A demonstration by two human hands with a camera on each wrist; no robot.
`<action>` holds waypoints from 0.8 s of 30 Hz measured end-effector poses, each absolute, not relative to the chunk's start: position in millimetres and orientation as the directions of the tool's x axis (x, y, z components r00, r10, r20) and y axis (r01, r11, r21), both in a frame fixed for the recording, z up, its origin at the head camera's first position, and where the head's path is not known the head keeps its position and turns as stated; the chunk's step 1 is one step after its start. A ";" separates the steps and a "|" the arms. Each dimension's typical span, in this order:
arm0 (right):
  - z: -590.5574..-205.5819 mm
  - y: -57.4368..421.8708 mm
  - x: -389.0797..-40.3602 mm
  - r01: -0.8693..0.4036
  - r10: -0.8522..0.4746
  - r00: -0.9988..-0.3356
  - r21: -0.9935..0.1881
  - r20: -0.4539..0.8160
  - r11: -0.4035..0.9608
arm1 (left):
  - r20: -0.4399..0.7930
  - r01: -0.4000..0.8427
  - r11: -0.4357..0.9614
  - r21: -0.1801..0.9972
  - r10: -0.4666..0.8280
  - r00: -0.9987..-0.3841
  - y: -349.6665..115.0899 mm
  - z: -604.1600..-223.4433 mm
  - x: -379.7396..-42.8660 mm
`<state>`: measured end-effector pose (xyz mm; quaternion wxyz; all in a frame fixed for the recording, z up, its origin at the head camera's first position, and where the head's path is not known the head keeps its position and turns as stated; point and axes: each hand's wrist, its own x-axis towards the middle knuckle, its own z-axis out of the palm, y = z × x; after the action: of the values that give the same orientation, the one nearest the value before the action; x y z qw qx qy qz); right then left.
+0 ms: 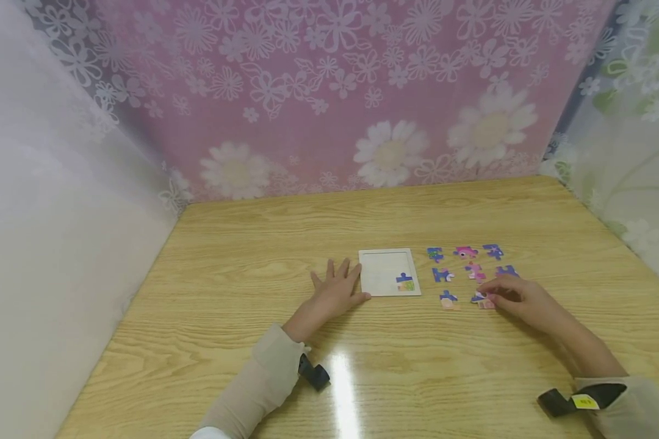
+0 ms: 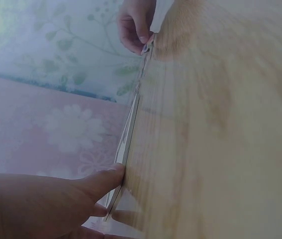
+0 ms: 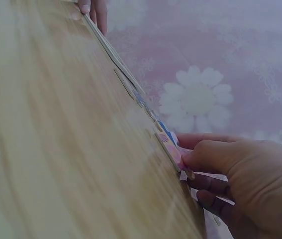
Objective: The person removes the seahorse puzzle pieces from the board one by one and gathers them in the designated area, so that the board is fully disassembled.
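A square white puzzle tray [image 1: 379, 274] lies on the table with one blue and yellow-green puzzle piece [image 1: 404, 282] in its lower right corner. My left hand [image 1: 334, 296] rests at the tray's left side with fingers spread, the thumb touching its near left corner. To the right of the tray, my right hand [image 1: 527, 300] pinches a pink and blue puzzle piece [image 3: 169, 148] between thumb and fingers, low at the tabletop. Other pieces lie around it, among them a pink piece with an eye [image 1: 464, 252] and a blue and peach piece [image 1: 448, 300].
The loose pieces sit in rough rows, with a blue star piece [image 1: 493, 250] at the far right. Wood-grain table [image 1: 241, 262] surrounds them. A pink flowered curtain [image 1: 307, 122] hangs behind the back edge, with pale cloth at both sides.
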<state>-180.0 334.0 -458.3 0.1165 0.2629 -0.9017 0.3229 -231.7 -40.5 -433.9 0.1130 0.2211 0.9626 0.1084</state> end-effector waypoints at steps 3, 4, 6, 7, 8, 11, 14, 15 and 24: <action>-458.0 333.6 -180.5 -0.562 -0.410 -0.827 -0.514 0.385 0.649 | -0.175 0.400 0.880 0.255 0.449 -0.876 -40.5 -434.2 -232.2; -457.8 333.1 -180.4 -0.561 -0.409 -0.827 -0.511 0.386 0.651 | -0.178 0.399 0.881 0.255 0.448 -0.876 -40.5 -434.2 -232.3; -457.6 332.7 -180.6 -0.562 -0.409 -0.825 -0.499 0.389 0.659 | -0.178 0.399 0.881 0.255 0.448 -0.876 -40.3 -434.4 -232.3; -457.5 332.3 -180.6 -0.560 -0.407 -0.826 -0.493 0.390 0.665 | -0.179 0.398 0.881 0.255 0.448 -0.876 -40.4 -434.5 -232.2; -457.4 332.3 -180.4 -0.559 -0.407 -0.827 -0.486 0.389 0.672 | -0.180 0.398 0.882 0.253 0.447 -0.876 -40.3 -434.7 -232.1; -456.7 331.3 -180.1 -0.562 -0.408 -0.823 -0.466 0.395 0.683 | -0.180 0.394 0.883 0.254 0.444 -0.878 -40.2 -435.1 -231.8; -455.8 330.4 -179.6 -0.574 -0.417 -0.814 -0.449 0.404 0.685 | -0.180 0.392 0.886 0.248 0.440 -0.880 -40.0 -435.6 -231.6; -455.5 330.0 -179.5 -0.578 -0.420 -0.811 -0.444 0.409 0.685 | -0.180 0.391 0.886 0.249 0.439 -0.880 -39.8 -435.7 -231.7; -455.7 332.2 -179.4 -0.576 -0.417 -0.812 -0.441 0.409 0.688 | -0.169 0.399 0.879 0.262 0.448 -0.878 -39.6 -436.9 -232.7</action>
<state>-179.4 332.2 -455.7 0.1394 0.2732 -0.9081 0.2849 -232.7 -39.6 -436.9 0.1127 0.2200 0.9627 0.1101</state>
